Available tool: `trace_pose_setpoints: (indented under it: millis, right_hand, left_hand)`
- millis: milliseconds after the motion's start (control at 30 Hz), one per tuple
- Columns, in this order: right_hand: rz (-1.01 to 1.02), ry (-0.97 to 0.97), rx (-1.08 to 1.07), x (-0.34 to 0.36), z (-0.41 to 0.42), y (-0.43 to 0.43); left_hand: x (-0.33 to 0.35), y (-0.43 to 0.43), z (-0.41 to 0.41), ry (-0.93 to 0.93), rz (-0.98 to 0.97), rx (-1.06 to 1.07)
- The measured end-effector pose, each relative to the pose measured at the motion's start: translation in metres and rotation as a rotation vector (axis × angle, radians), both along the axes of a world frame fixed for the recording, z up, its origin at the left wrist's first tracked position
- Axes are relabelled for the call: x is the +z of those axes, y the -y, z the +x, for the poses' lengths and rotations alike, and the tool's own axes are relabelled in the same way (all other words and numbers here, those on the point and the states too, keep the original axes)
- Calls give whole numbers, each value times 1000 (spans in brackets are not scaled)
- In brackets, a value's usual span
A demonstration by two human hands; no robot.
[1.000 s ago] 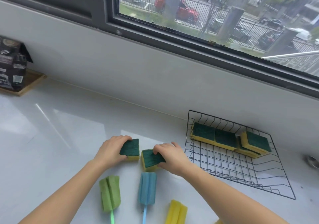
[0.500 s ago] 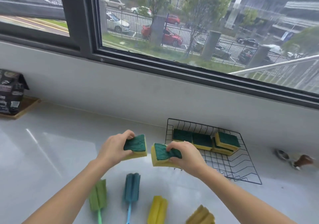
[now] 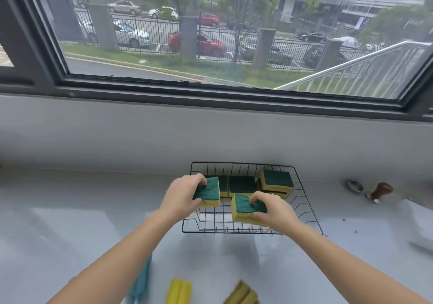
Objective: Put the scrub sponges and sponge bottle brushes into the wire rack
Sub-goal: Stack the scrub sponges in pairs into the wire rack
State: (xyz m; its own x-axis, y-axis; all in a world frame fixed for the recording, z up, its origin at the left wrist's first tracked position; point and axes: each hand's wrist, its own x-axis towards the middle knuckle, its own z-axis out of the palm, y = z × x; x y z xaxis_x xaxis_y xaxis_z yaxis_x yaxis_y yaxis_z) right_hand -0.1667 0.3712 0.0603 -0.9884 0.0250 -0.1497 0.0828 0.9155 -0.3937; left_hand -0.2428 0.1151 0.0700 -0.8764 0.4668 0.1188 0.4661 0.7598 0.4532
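A black wire rack [image 3: 304, 200] stands on the white counter against the wall. Several green-and-yellow scrub sponges [image 3: 242, 184] lie along its back, two stacked at the right [image 3: 277, 180]. My left hand [image 3: 181, 197] grips a scrub sponge [image 3: 208, 192] over the rack's left edge. My right hand [image 3: 273, 209] holds another scrub sponge [image 3: 246, 210] above the rack's middle. Near the bottom edge lie sponge bottle brushes: a blue one [image 3: 141, 278] partly behind my left forearm, a yellow one [image 3: 179, 291] and an olive one [image 3: 242, 294].
A wood-handled tamper [image 3: 379, 192] and a small metal ring [image 3: 354, 185] sit on the counter right of the rack. A grey wall and a dark window frame rise behind it. Bare counter stretches to the left.
Both hands lifted their sponges off the counter and carried them right, over the rack. The view shifted right and up, and the green brush dropped out of sight.
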Motion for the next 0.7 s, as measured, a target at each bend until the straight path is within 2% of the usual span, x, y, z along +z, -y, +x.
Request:
trace_pose_setpoints:
  millis: [233, 367, 567, 700]
  right_hand:
    - [-36, -43, 54, -18, -49, -25]
    - [14, -126, 92, -29, -81, -32]
    - [97, -105, 150, -49, -121, -40]
    - [111, -157, 188, -57, -134, -47]
  left_hand:
    - [-32, -60, -39, -20, -62, -11]
    - [-52, -72, -57, 7, -66, 52]
    - [-66, -89, -84, 52, -59, 56]
    - [-75, -90, -97, 83, -62, 67]
